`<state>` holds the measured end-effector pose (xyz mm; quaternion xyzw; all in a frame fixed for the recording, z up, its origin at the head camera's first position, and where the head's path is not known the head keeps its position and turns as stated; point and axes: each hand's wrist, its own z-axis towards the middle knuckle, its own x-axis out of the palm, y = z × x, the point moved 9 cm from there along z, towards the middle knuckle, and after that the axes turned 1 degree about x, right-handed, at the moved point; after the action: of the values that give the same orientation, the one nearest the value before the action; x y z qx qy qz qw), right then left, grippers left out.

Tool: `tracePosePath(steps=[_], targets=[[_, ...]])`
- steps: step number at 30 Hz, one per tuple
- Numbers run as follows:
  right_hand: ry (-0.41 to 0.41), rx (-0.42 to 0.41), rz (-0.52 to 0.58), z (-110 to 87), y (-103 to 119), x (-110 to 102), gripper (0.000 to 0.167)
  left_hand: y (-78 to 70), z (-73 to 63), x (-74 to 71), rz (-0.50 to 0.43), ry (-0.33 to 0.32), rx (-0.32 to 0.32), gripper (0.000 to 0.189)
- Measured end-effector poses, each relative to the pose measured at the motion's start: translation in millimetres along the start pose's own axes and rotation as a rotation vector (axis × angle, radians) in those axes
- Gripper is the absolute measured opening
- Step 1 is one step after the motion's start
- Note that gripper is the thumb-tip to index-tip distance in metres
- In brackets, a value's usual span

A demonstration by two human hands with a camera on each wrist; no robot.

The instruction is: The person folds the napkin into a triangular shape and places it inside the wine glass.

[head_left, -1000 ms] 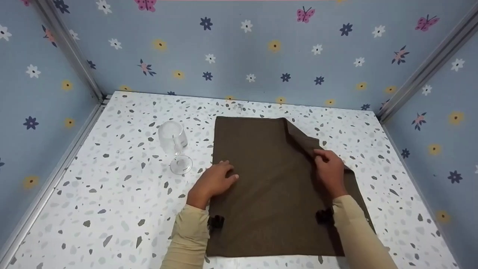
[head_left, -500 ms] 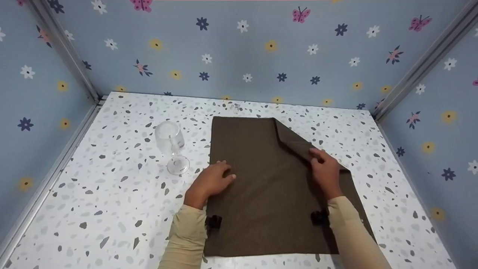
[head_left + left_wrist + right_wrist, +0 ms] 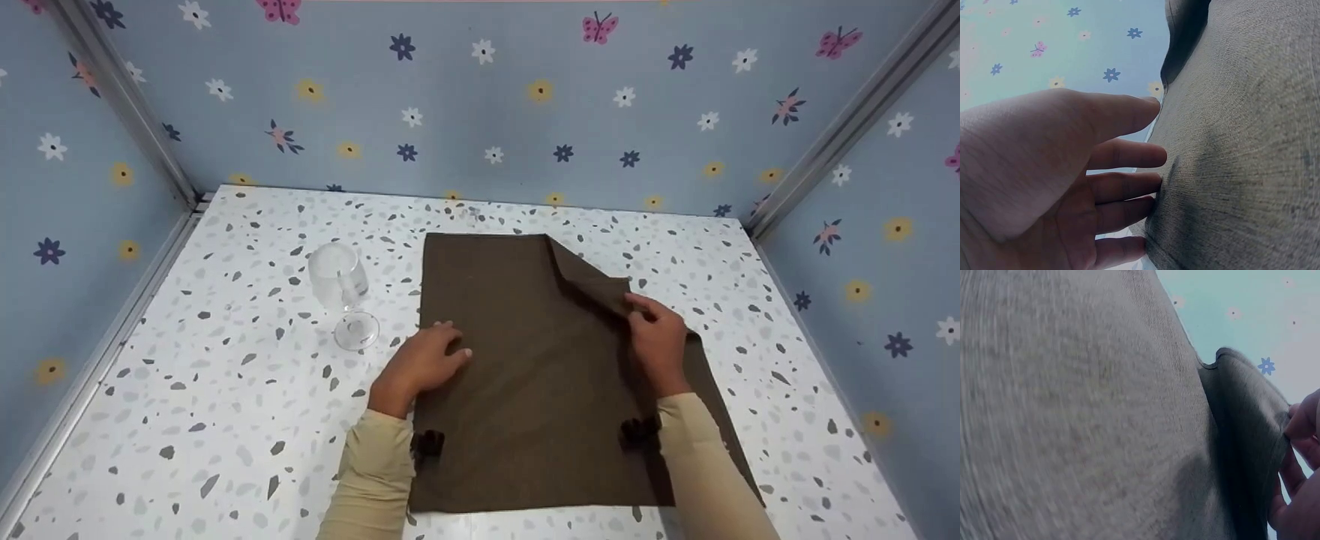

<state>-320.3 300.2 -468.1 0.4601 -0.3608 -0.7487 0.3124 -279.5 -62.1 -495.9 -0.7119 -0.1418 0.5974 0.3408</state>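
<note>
A dark brown cloth [image 3: 517, 360] lies spread on the table, its far right part lifted and folded over toward the middle. My right hand [image 3: 658, 341] pinches the raised edge of that fold [image 3: 596, 289] between thumb and fingers; in the right wrist view the gripped cloth [image 3: 1252, 405] stands up off the layer beneath. On the cloth's left edge rests my left hand [image 3: 424, 367], its fingers loosely bent. The left wrist view has its fingertips [image 3: 1154, 154] right at the cloth surface [image 3: 1241, 146], with nothing held.
Left of the cloth a clear stemmed glass [image 3: 341, 281] lies on its side on the speckled white table [image 3: 247, 412]. Flower-patterned blue panels [image 3: 450, 97] stand at the back and both sides. A dark wrist camera [image 3: 640, 433] sits under the right forearm.
The head view has shifted slightly. My right hand has drawn the pinched edge a little to the right and away since half a second ago; the fold stands higher. My left hand stays in place.
</note>
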Motion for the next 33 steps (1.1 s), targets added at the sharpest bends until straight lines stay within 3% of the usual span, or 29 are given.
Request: tracePosePath(steps=[15, 23, 33], targets=[[-0.07, 0.097, 0.107, -13.8, -1.1, -1.5, 0.018, -0.6, -1.7, -0.1, -0.003, 0.005, -0.008, 0.047], [-0.065, 0.058, 0.143, -16.6, 16.8, -2.9, 0.018, -2.5, -1.1, -0.9, -0.015, 0.0, 0.001, 0.046], [-0.078, 0.015, 0.167, -25.0, 13.4, -1.0, 0.018, -0.3, -0.2, -2.0, -0.005, -0.006, -0.006, 0.045]])
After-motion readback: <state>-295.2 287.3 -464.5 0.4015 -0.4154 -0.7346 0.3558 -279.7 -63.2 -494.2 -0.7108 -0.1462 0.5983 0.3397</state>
